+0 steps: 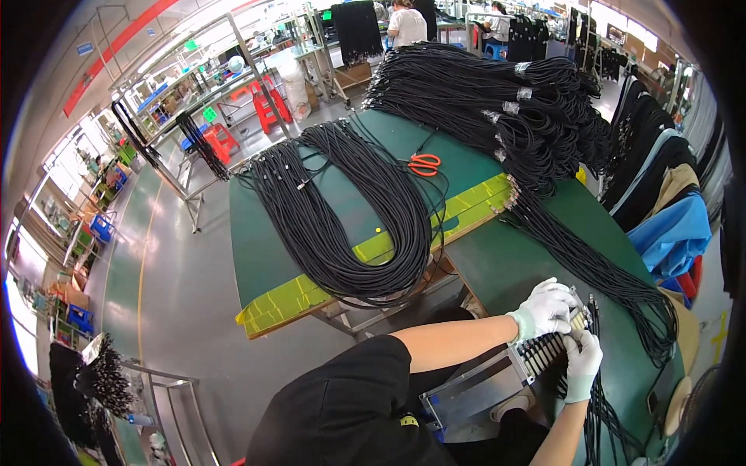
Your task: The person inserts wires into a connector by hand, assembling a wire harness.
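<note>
My left hand [546, 308], in a white glove, is bent over the far end of a metal fixture [519, 363]. Its fingers are closed, and what they pinch is too small to make out. Facing it from the right, my gloved right hand [583, 363] has its thumb and fingers pressed together at the same row, on the end of a black cable. A row of cable connectors [538, 356] sits side by side in the fixture, pale toward the far end. From the fixture, black cables [597, 415] hang down along the right side.
A looped bundle of black cables [373, 210] lies on the green table [256, 264], near orange-handled scissors [424, 164]. More bundles [482, 101] are piled behind. Another bundle [590, 272] stretches across the right table. Yellow tape [287, 307] lines the edge. A metal rack [186, 388] stands lower left.
</note>
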Motion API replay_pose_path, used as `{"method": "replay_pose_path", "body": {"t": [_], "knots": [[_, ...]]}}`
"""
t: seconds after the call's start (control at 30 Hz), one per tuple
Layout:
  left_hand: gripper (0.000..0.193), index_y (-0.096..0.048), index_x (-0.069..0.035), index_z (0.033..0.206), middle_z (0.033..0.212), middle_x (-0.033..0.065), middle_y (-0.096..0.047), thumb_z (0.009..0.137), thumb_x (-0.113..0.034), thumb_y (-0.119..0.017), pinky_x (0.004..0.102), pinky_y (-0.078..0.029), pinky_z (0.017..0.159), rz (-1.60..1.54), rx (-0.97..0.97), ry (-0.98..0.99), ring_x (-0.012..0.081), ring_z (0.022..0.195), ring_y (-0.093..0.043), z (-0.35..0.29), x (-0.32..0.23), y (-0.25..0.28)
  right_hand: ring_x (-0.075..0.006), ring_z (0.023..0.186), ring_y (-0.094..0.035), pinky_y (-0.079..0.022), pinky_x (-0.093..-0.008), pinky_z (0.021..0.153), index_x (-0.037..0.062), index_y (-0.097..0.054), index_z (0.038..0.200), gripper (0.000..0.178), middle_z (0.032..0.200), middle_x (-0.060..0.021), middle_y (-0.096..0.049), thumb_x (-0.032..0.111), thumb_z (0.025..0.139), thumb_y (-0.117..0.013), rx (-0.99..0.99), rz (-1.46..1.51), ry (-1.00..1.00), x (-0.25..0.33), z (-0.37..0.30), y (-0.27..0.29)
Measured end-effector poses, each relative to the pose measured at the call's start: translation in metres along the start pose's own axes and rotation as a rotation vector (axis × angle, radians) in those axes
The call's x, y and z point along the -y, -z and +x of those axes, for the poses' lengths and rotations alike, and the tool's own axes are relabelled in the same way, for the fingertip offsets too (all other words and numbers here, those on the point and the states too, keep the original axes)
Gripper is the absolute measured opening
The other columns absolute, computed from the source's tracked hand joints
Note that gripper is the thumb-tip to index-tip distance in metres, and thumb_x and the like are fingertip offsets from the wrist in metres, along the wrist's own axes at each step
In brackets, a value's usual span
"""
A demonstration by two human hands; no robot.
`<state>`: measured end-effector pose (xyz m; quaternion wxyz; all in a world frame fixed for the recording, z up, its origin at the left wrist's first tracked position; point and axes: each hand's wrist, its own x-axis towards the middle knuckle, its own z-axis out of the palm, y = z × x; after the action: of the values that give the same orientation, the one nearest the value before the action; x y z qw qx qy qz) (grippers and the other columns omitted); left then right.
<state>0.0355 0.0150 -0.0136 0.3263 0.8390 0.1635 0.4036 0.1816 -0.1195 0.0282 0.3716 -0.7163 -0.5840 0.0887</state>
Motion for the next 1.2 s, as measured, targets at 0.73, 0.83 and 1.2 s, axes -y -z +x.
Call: {"method": "replay_pose_path", "body": {"t": [0.73, 0.83, 1.2], "knots": [[0.018, -0.066, -0.009, 0.078, 0.089, 0.0040, -0.068, 0.081, -0.027, -0.071, 0.0389, -0.044, 0.085, 0.163, -0.229, 0.093, 0.0250, 0.090, -0.060, 0.005, -0.014, 0.015, -0.0290, 0.081, -0.062, -0.049, -0.0392, 0.075, 0.0082, -0.070, 0.086, 0.012, 0.081, -0.0078, -0.068, 0.016, 0.078, -0.072, -0.105, -0.083, 0.040, -0.001, -0.004, 0.024], [0.017, -0.068, -0.008, 0.077, 0.093, 0.0081, -0.070, 0.081, -0.024, -0.071, 0.0407, -0.045, 0.088, 0.184, -0.241, 0.022, 0.0280, 0.092, -0.062, 0.007, -0.003, 0.010, -0.0303, 0.083, -0.061, -0.050, -0.0408, 0.076, 0.0084, -0.070, 0.087, 0.012, 0.082, -0.0082, -0.068, 0.019, 0.081, -0.069, -0.104, -0.170, 0.077, -0.014, -0.006, 0.022], [0.022, -0.073, -0.007, 0.097, 0.105, 0.0075, -0.071, 0.092, -0.025, -0.061, 0.0369, -0.046, 0.092, 0.194, -0.101, 0.174, 0.0262, 0.098, -0.062, 0.006, 0.010, 0.012, -0.0303, 0.084, -0.062, -0.050, -0.0416, 0.076, 0.0094, -0.070, 0.087, 0.019, 0.080, -0.0096, -0.068, 0.026, 0.088, -0.061, 0.030, -0.298, -0.060, -0.012, 0.000, 0.032]]}}
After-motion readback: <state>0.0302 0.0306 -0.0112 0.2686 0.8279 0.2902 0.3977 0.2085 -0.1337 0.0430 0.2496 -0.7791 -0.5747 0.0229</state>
